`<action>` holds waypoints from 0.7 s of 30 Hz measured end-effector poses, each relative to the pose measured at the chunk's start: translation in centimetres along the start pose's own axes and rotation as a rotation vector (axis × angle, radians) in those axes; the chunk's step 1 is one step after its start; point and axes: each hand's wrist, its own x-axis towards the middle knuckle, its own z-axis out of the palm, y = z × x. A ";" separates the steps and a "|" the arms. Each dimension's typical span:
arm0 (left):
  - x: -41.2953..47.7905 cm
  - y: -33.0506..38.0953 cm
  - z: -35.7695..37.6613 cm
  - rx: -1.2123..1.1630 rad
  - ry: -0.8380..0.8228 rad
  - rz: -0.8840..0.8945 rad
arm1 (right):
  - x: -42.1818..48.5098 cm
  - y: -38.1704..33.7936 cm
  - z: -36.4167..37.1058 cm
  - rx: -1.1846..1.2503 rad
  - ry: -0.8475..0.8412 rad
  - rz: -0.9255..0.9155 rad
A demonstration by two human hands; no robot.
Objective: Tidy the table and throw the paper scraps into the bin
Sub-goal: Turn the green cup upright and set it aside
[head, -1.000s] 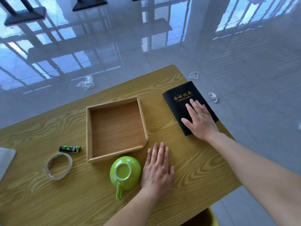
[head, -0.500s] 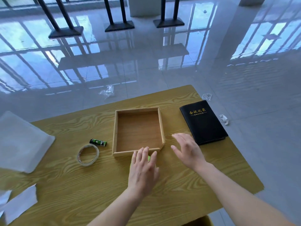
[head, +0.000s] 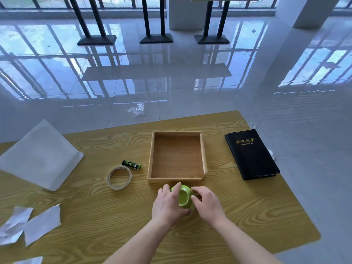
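A green cup (head: 183,196) sits tilted just in front of the wooden tray (head: 203,151), with both hands around it. My left hand (head: 167,205) grips its left side and my right hand (head: 208,203) holds its right side. White paper scraps (head: 28,224) lie at the table's left front. A tape roll (head: 119,177) and a small green tube (head: 131,165) lie to the left of the tray. A black notebook (head: 251,154) rests at the right of the wooden table (head: 95,216).
A large white sheet (head: 38,155) covers the table's left back corner. Clear plastic wrappers (head: 137,109) lie on the glossy floor beyond the table and by its right edge. Black table bases (head: 156,38) stand far back.
The view has tilted up. My right hand left the notebook and came to the cup. My left hand moved from flat on the table onto the cup, and both now hold it.
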 end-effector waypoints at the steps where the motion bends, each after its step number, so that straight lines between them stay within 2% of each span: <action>1: 0.0 -0.1 -0.1 -0.015 -0.001 -0.006 | 0.0 -0.1 -0.1 0.017 -0.008 0.013; 7: -0.5 -1.5 -0.8 -0.186 0.016 -0.085 | -0.7 -1.2 -0.4 0.120 -0.042 0.025; 9: -0.7 -2.4 -1.4 -0.306 0.025 -0.121 | -0.8 -1.8 -0.5 0.178 -0.058 -0.007; 11: -1.1 -3.5 -2.1 -0.524 0.016 -0.162 | -0.8 -2.4 -0.7 0.231 -0.082 -0.053; 13: -1.7 -4.6 -2.8 -0.827 -0.049 -0.211 | -0.7 -3.1 -1.0 0.303 -0.125 -0.072; 15: -2.4 -5.3 -3.6 -1.085 -0.187 -0.254 | -0.3 -3.7 -1.3 0.419 -0.187 -0.070; 17: -3.0 -5.7 -4.2 -1.239 -0.314 -0.306 | 0.1 -4.4 -1.4 0.513 -0.265 -0.061; 21: -3.4 -6.4 -4.5 -1.460 -0.455 -0.426 | 0.8 -5.3 -0.7 0.553 -0.370 -0.053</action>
